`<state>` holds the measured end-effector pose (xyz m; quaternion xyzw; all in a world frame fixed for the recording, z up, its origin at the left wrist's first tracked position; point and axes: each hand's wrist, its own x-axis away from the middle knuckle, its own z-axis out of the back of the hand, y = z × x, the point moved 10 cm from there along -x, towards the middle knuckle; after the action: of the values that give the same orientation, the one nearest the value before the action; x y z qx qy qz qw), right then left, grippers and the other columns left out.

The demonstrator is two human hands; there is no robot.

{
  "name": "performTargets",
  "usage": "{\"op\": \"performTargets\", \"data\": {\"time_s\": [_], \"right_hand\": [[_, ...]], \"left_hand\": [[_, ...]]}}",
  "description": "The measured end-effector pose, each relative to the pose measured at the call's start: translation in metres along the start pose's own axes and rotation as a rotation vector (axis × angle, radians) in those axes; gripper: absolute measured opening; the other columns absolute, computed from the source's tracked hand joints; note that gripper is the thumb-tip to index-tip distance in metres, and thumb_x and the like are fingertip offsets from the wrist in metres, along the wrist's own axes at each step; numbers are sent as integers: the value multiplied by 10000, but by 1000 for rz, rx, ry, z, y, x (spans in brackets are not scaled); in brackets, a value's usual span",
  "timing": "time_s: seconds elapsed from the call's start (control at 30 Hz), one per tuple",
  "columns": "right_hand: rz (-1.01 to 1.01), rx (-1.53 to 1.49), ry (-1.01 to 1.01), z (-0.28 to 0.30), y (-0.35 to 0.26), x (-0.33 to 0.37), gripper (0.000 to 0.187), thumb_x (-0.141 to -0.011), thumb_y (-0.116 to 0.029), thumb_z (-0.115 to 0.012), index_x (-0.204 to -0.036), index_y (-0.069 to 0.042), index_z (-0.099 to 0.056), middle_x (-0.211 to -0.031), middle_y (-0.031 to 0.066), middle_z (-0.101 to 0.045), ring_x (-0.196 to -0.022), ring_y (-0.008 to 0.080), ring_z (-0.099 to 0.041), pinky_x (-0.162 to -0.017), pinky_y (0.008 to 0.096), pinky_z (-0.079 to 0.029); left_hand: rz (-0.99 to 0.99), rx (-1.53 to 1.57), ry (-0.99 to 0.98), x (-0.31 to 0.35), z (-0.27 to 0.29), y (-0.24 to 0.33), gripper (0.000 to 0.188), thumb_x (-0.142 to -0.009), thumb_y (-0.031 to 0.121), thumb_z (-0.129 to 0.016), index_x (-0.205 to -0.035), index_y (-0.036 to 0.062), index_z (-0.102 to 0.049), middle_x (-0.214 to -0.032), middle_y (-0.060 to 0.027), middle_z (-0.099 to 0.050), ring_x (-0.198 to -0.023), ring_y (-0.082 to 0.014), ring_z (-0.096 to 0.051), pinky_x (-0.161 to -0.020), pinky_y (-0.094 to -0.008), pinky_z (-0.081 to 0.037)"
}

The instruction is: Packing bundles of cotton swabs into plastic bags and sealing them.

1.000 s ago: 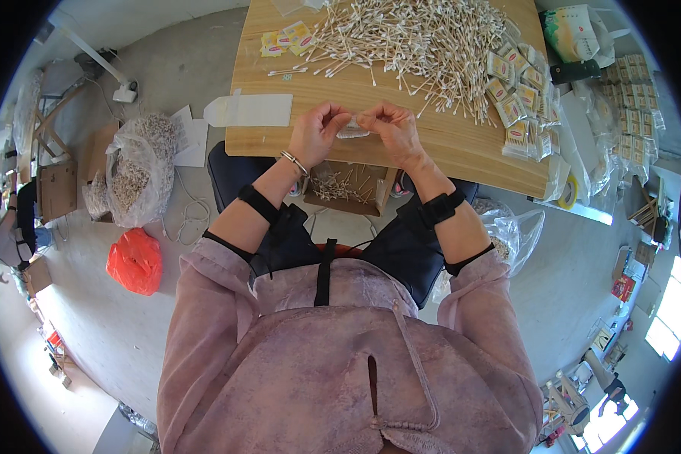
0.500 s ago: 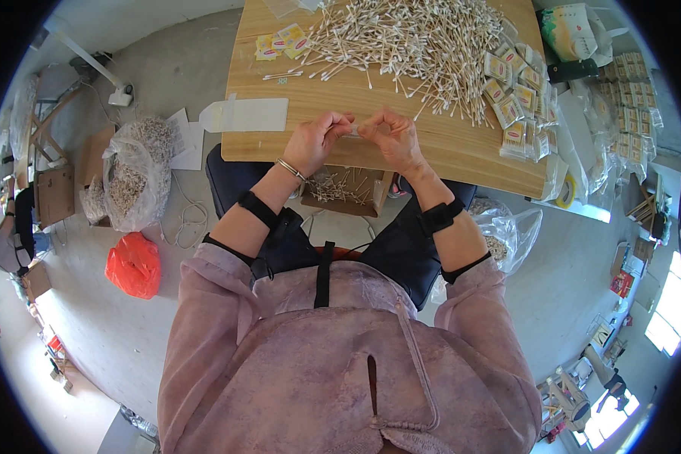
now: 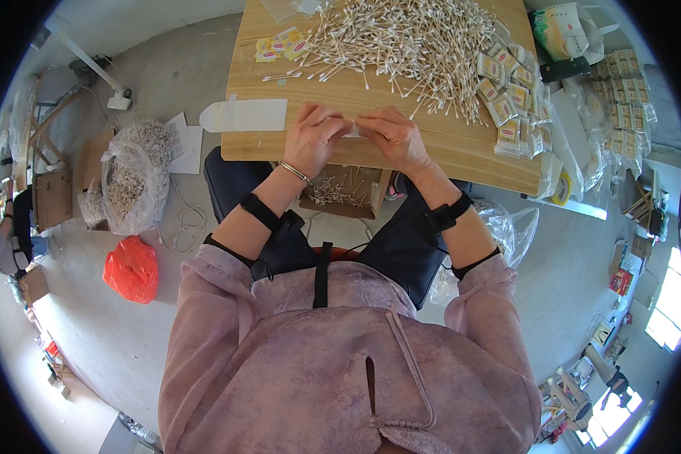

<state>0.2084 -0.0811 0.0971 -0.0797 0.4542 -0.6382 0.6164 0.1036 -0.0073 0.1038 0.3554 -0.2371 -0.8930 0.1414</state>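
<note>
Over the table's near edge, my left hand (image 3: 314, 140) and my right hand (image 3: 393, 136) face each other with fingertips pinched. Between them is a small whitish piece (image 3: 352, 131), perhaps thin plastic; my fingers cover most of it. Beyond my hands, a big loose pile of cotton swabs (image 3: 416, 45) spreads over the wooden table (image 3: 280, 151). To the left of my left hand lies a flat white stack, like sleeves or bags (image 3: 253, 116). Small yellow and white cards (image 3: 280, 45) sit farther back on that side. Filled clear packs of swabs (image 3: 511, 87) are heaped right of the pile.
Below the table edge stands an open cardboard box (image 3: 356, 208) with loose swabs. A large clear bag of swabs (image 3: 132, 178) and a red plastic bag (image 3: 131, 268) are on the floor at left. A tape roll (image 3: 561, 188) is by the table's right corner.
Both hands stay over the near edge with the small piece between them. The fingers have shifted their pinch, and my right wrist and forearm have moved slightly right.
</note>
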Motion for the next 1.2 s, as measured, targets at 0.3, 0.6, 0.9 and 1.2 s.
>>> {"op": "performTargets", "data": {"time_s": [0.3,0.6,0.9,1.2], "right_hand": [[163,302,22,-1,-16,6,245,-640,-11,-639,-863,-104,-675,-847,-4,-630,-784,192,-597,-658,306,-509],[401,621,55,-7,-35,14,256,-657,-111,-624,-910,-87,-647,-886,-19,-583,-821,154,-572,-651,283,-489],[306,572,72,-4,-26,10,287,-667,-109,-629,-953,-85,-651,-937,-7,-596,-901,177,-568,-706,304,-505],[284,549,53,-3,-26,10,337,-692,-63,-647,-1029,-61,-658,-1025,38,-637,-958,206,-605,-749,325,-518]], "left_hand": [[-174,-166,-73,-1,-3,20,231,-643,50,-648,-861,124,-674,-829,4,-615,-830,-182,-594,-769,-332,-498],[-283,-322,-60,3,-4,32,299,-696,98,-604,-984,130,-675,-882,35,-615,-867,-142,-581,-890,-331,-457],[-294,-359,-59,2,-10,29,255,-737,139,-584,-978,147,-666,-864,50,-567,-914,-125,-545,-917,-335,-411],[-237,-331,-22,0,-6,27,259,-695,105,-639,-944,168,-678,-926,62,-620,-927,-141,-556,-911,-356,-423]]}}
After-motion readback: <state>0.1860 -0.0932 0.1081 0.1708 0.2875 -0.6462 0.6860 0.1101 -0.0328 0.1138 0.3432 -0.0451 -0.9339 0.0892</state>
